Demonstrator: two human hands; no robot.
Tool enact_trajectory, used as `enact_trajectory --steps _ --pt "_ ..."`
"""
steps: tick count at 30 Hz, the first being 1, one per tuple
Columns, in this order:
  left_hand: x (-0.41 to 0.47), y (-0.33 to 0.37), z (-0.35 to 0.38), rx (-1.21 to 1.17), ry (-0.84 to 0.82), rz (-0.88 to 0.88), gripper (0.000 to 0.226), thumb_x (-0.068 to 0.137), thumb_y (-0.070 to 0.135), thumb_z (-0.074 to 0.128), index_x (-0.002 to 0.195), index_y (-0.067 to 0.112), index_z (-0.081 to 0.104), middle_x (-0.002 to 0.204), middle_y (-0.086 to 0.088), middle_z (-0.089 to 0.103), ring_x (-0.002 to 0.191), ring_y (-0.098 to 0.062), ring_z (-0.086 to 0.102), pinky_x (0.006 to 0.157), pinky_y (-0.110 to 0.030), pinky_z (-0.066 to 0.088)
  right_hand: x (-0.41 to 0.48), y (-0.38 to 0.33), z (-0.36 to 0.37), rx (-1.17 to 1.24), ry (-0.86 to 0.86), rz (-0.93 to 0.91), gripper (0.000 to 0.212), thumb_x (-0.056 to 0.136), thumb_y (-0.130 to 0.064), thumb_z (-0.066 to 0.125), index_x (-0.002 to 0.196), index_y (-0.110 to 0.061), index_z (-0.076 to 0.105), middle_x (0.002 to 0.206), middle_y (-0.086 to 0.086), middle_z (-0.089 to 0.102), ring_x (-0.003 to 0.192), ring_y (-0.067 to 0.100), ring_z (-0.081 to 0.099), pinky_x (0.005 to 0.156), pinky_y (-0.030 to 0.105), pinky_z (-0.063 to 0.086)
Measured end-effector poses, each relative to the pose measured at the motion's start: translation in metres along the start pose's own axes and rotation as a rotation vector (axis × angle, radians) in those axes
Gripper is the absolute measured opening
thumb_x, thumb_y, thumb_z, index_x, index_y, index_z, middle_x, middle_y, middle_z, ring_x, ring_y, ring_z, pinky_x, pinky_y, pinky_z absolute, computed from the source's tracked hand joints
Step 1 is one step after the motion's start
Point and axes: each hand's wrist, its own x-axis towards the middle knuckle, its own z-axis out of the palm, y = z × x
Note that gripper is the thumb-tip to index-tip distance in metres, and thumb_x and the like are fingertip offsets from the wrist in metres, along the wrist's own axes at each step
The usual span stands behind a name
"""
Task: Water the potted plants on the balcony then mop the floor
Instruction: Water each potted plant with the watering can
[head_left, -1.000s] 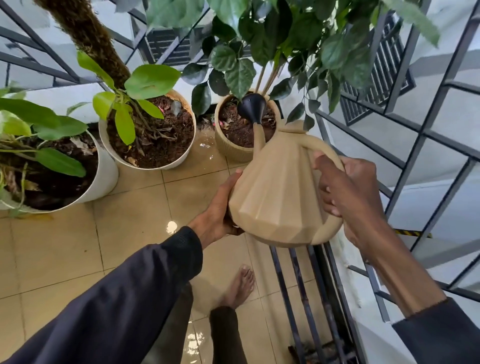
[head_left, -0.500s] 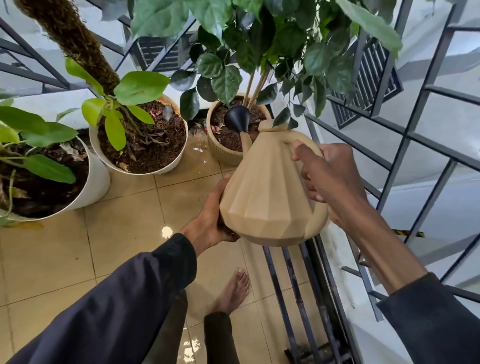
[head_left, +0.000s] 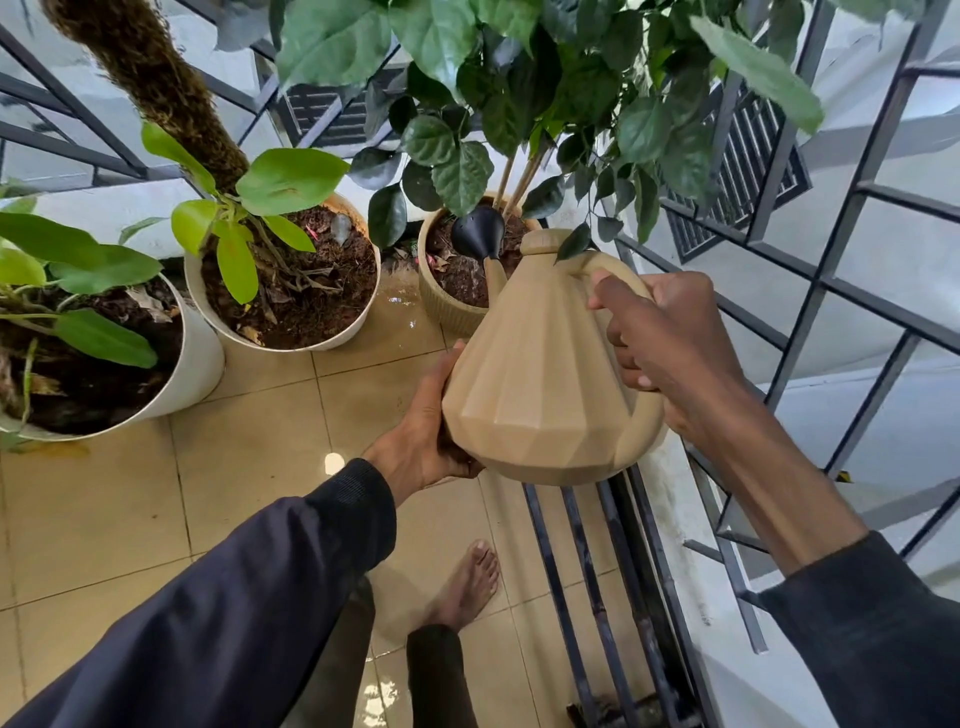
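1. Nearest, a bare foot (head_left: 467, 587) stands on the wet tiled floor (head_left: 249, 415).
2. The left hand (head_left: 421, 436) cups the can (head_left: 545, 374) low on its left side; the right hand (head_left: 670, 338) is closed round the handle.
3. The can hangs tilted, its black rose (head_left: 478, 231) over the soil of the ribbed pot (head_left: 447, 306) beyond.
4. To pour well, I'd keep the rose above soil and tip slowly, so nothing spills on the floor.
5. Two white pots sit left, one (head_left: 353, 327) far, one (head_left: 202, 358) nearer.
6. Compared with a second ago, the right hand has shifted higher on the handle.
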Motion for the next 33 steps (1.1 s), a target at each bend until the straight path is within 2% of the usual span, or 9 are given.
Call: enact_trajectory --steps 4,9,13,16,20,22,26,30,33 --pt "0.001 0.002 -0.002 -0.015 -0.027 0.0 0.056 0.081 0.073 0.062 0.089 0.018 0.066 0.072 -0.007 0.07 0.058 -0.024 0.068 0.051 -0.031 0.053 -0.001 0.001 -0.002 0.019 -0.001 0.011 0.022 0.1 -0.021 0.065 0.079 -0.014 0.065 0.049 -0.008 0.041 0.036 0.007 0.032 0.036 0.017 0.025" --pt "0.001 0.003 -0.002 -0.039 -0.06 0.004 0.052 0.084 0.068 0.063 0.08 0.017 0.072 0.069 -0.007 0.071 0.053 -0.023 0.069 0.049 -0.031 0.056 -0.005 0.008 -0.005 0.018 0.008 -0.003 0.024 0.1 -0.028 0.067 0.087 -0.008 0.066 0.053 -0.004 0.043 0.036 0.006 0.035 0.035 0.018 0.028" --pt "0.003 0.006 -0.005 -0.023 -0.03 0.025 0.055 0.079 0.068 0.071 0.104 0.019 0.068 0.078 -0.007 0.075 0.064 -0.025 0.072 0.063 -0.039 0.059 -0.013 0.02 -0.009 0.064 0.014 0.045 0.023 0.099 -0.027 0.066 0.086 -0.009 0.06 0.05 -0.005 0.04 0.037 0.008 0.032 0.037 0.02 0.026" --pt "0.004 0.007 -0.01 -0.019 -0.005 0.033 0.058 0.077 0.063 0.075 0.113 0.017 0.067 0.084 -0.008 0.075 0.073 -0.026 0.073 0.069 -0.043 0.061 -0.019 0.03 -0.012 0.1 -0.001 0.099 0.03 0.098 -0.028 0.068 0.077 -0.013 0.054 0.046 -0.006 0.041 0.036 0.01 0.034 0.042 0.023 0.029" --pt "0.006 0.005 -0.014 -0.01 0.021 0.047 0.066 0.076 0.06 0.078 0.125 0.018 0.067 0.118 -0.013 0.074 0.11 -0.035 0.069 0.093 -0.057 0.055 -0.023 0.037 -0.011 0.154 -0.003 0.182 0.044 0.094 -0.034 0.073 0.061 -0.013 0.052 0.043 0.0 0.041 0.035 0.016 0.036 0.046 0.025 0.035" --pt "0.008 0.004 -0.015 -0.024 0.003 0.046 0.064 0.075 0.059 0.078 0.125 0.019 0.068 0.124 -0.014 0.072 0.119 -0.035 0.066 0.099 -0.061 0.051 -0.024 0.04 -0.009 0.176 0.018 0.198 0.05 0.092 -0.035 0.076 0.056 -0.012 0.05 0.044 0.002 0.039 0.036 0.017 0.036 0.045 0.025 0.035" --pt "0.014 -0.001 -0.019 -0.077 -0.024 0.067 0.059 0.077 0.054 0.08 0.126 0.022 0.069 0.123 -0.01 0.073 0.119 -0.032 0.066 0.101 -0.059 0.049 -0.027 0.051 -0.003 0.179 0.109 0.133 0.052 0.092 -0.038 0.077 0.054 -0.012 0.052 0.043 -0.003 0.041 0.036 0.013 0.035 0.04 0.02 0.03" --pt "0.015 -0.006 -0.02 -0.078 -0.053 0.094 0.053 0.083 0.053 0.077 0.127 0.025 0.07 0.115 -0.003 0.075 0.111 -0.028 0.068 0.093 -0.053 0.054 -0.032 0.061 0.004 0.135 0.19 0.047 0.063 0.092 -0.05 0.076 0.051 -0.009 0.053 0.042 -0.006 0.043 0.04 0.014 0.038 0.05 0.025 0.034" --pt "0.016 -0.006 -0.021 -0.064 -0.053 0.11 0.059 0.081 0.054 0.078 0.13 0.024 0.067 0.125 -0.006 0.072 0.117 -0.029 0.067 0.092 -0.052 0.055 -0.035 0.07 0.008 0.121 0.247 0.008 0.065 0.093 -0.052 0.076 0.052 -0.01 0.048 0.044 -0.004 0.039 0.044 0.018 0.037 0.051 0.029 0.035"
